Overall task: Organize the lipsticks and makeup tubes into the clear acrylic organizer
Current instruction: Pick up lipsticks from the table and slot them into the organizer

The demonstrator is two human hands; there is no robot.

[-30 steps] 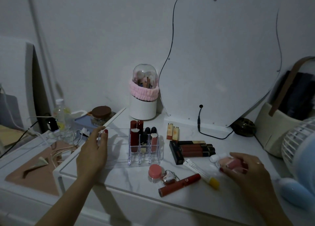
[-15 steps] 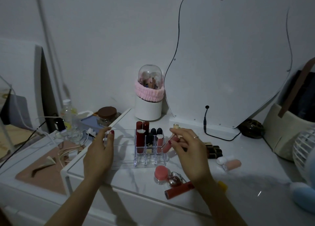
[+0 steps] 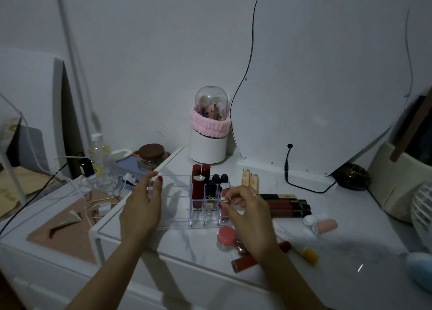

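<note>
- The right hand (image 3: 247,212) has its fingertips (image 3: 228,198) bunched around the top of a pink tube (image 3: 225,212) standing upright in the right-hand column of slots of the clear organizer (image 3: 177,201); the pinch looks narrow, though whether it is gripping or letting go cannot be told.
- The left hand (image 3: 141,208) grips the organizer's left end, thumb and fingers curled round the clear wall, steadying it.
- The organizer sits on the white tabletop (image 3: 350,235) between the two hands, with its small slots on the right side and a bare open bay on the left.
- Already upright in those slots: two dark red lipsticks (image 3: 200,188) at the back and black-capped ones (image 3: 219,180) beside them.
- Left to sort, all on the right hand's side: three dark tubes (image 3: 287,205) lying with their long axes running left to right just beyond the right hand's knuckles, two small gold-capped sticks (image 3: 250,181) standing behind, a pale pink tube (image 3: 326,225) further right, a white tube with a yellow cap (image 3: 301,247) and a red tube (image 3: 247,260) lying near the front edge.
- A small pink-lidded jar (image 3: 226,237) stands just in front of the organizer.
- Judging from this layout, the right hand is much the nearer for the next pick, and any lying tube needs turning upright before it drops into a slot.
</note>
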